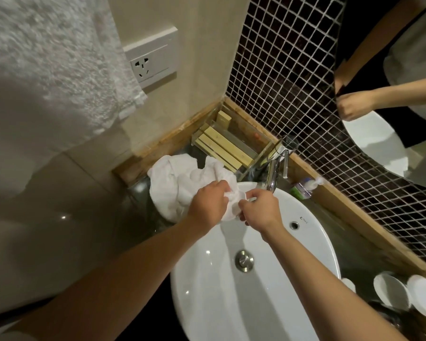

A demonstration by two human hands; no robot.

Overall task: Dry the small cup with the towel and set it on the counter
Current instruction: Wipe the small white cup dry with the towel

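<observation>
A white towel [180,183] lies bunched on the dark counter [133,217] at the sink's far left rim. My left hand [207,205] grips a fold of it over the basin. My right hand [258,210] closes on something small and white wrapped in that fold, the small cup [250,199], of which only a sliver of rim shows between my fingers. Both hands touch each other above the back of the white sink [293,242].
A chrome faucet [274,166] stands just behind my hands. A clear tray with wooden slats [221,146] sits in the corner. A small bottle [303,188] lies by the faucet. Two white cups [403,291] stand at the right. Another towel [47,57] hangs upper left.
</observation>
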